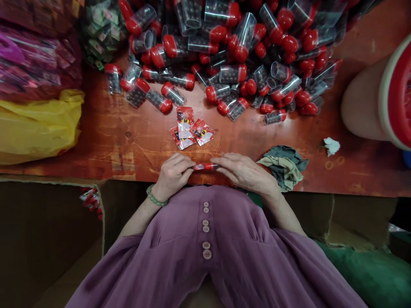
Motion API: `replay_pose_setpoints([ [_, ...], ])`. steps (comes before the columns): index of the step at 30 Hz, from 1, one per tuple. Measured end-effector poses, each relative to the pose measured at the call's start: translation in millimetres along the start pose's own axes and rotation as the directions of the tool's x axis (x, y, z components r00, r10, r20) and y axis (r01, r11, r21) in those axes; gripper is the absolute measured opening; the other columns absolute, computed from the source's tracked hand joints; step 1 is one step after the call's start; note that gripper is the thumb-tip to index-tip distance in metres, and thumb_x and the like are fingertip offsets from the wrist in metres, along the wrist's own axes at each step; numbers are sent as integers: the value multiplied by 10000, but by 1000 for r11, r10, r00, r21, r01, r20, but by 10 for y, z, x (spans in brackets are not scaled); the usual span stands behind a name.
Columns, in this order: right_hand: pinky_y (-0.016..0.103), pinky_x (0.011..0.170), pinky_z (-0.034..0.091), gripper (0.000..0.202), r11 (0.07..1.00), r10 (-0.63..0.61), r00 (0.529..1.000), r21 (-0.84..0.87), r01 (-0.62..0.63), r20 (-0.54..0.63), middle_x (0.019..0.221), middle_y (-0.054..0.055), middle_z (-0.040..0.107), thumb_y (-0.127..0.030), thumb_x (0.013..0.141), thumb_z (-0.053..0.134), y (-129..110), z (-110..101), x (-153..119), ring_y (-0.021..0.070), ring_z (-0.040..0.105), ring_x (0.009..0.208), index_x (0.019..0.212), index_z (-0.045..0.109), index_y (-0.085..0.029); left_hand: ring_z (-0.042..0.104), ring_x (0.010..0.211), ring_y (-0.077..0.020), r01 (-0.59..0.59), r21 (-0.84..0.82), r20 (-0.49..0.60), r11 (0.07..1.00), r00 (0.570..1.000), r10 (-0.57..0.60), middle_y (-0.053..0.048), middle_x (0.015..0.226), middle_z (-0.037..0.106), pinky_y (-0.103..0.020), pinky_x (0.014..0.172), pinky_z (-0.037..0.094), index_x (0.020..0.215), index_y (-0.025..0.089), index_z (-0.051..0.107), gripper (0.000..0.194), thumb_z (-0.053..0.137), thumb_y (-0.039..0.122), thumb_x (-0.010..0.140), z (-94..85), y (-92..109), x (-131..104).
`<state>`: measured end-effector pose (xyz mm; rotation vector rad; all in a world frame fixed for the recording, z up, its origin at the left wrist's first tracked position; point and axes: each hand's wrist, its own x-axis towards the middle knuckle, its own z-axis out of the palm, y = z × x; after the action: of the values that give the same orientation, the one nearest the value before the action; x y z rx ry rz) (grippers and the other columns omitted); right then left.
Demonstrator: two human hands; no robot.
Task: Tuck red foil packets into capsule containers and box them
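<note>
At the table's front edge, my left hand (175, 173) is closed, thumb and fingers pinching the left end of a small red printed packet (199, 167). Against the packet's right side shows a glossy red cap (210, 166), seemingly of a clear plastic tube whose body is mostly hidden. My right hand (240, 171) is closed round that right end, fingers bent over it. Just beyond my hands lie a few red printed packets (184, 122), overlapping flat on the table. Farther back is a large pile of red-capped clear tubes (233, 73) with dark beads inside.
A grey-green cloth (285, 164) lies right of my right hand. A white bucket with a red rim (362, 98) stands at the right, near a crumpled white scrap (332, 146). Yellow (38, 128) and pink bags (38, 60) fill the left. Cardboard boxes (105, 214) stand below the table edge.
</note>
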<state>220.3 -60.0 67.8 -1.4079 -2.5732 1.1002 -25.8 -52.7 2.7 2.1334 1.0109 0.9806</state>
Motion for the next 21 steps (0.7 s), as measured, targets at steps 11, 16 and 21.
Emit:
replay_pose_setpoints([
  [11, 326, 816, 496, 319, 999, -20, 991, 44, 14, 133, 1003, 87, 708, -338, 1033, 427, -55, -81, 113, 217, 656, 924, 1199, 667, -209, 648, 692, -146, 281, -163, 360, 946, 909, -208, -42, 744, 712, -262, 665, 503, 801, 178, 751, 158, 609, 138, 856, -19, -4, 25],
  [16, 317, 841, 488, 321, 992, -35, 995, 124, 24, 90, 1049, 84, 719, -340, 1037, 425, 12, -84, 151, 211, 665, 956, 1215, 655, -204, 678, 735, -156, 419, -230, 514, 879, 819, -256, -43, 830, 746, -261, 691, 502, 930, 184, 765, 134, 707, 271, 846, -91, -2, 97],
  [21, 321, 888, 495, 304, 974, -36, 999, 226, 27, 36, 1110, 75, 731, -334, 1032, 447, 61, -27, 173, 208, 675, 1011, 1209, 661, -213, 695, 761, -173, 488, -263, 526, 832, 796, -300, -65, 888, 770, -271, 714, 513, 998, 168, 766, 235, 692, 338, 853, -105, 1, 137],
])
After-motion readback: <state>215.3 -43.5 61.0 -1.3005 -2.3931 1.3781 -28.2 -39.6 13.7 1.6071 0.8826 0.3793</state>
